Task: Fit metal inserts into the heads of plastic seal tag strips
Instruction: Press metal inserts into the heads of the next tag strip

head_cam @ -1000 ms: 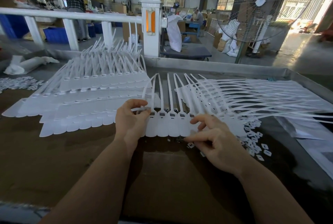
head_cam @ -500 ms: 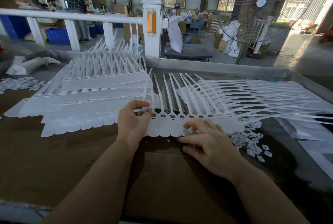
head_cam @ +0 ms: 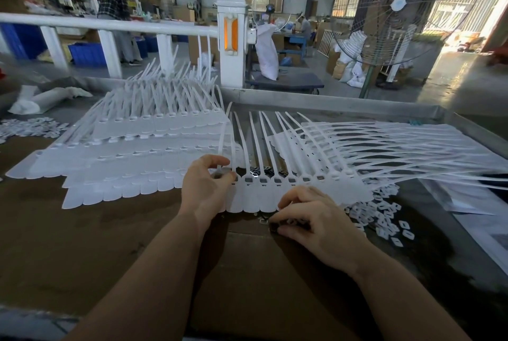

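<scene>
Seal tag strips (head_cam: 277,192); left hand (head_cam: 204,189) pinches one.

The near part of the bench (head_cam: 82,244), brown and flat, lies open in front of both forearms, and between the wrists there is bare surface as well. To the left front, the stacked seal tag sheets (head_cam: 123,159) cover the bench, with their tails standing up at the far side. Straight ahead, the row of seal tag strips (head_cam: 277,189) lies across the way, its tails fanning back and right over another sheet (head_cam: 412,143). Just right of the right hand (head_cam: 316,219), a heap of loose inserts (head_cam: 382,217) takes up the surface. A raised metal rim (head_cam: 343,105) closes the far side, and a white railing (head_cam: 115,26) stands behind it.
</scene>
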`<action>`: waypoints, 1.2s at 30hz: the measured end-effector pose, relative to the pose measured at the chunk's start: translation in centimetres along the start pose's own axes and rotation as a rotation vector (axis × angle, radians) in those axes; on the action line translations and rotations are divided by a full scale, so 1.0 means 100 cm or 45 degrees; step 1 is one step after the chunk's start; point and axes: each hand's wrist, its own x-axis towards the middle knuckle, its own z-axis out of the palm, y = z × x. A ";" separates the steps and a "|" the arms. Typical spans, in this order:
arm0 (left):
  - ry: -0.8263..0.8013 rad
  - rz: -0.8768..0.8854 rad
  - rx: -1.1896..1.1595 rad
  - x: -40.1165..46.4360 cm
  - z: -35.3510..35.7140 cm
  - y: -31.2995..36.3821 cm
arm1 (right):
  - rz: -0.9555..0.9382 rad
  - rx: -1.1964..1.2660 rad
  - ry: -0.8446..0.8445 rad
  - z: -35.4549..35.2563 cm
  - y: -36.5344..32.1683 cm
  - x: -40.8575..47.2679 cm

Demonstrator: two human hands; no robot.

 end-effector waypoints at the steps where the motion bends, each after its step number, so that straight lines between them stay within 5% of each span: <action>1: -0.005 0.002 0.011 -0.001 0.000 0.000 | 0.002 0.025 0.007 0.000 0.000 0.000; 36: 0.056 -0.010 0.050 -0.002 0.001 0.007 | 0.034 0.275 0.006 -0.001 -0.002 0.003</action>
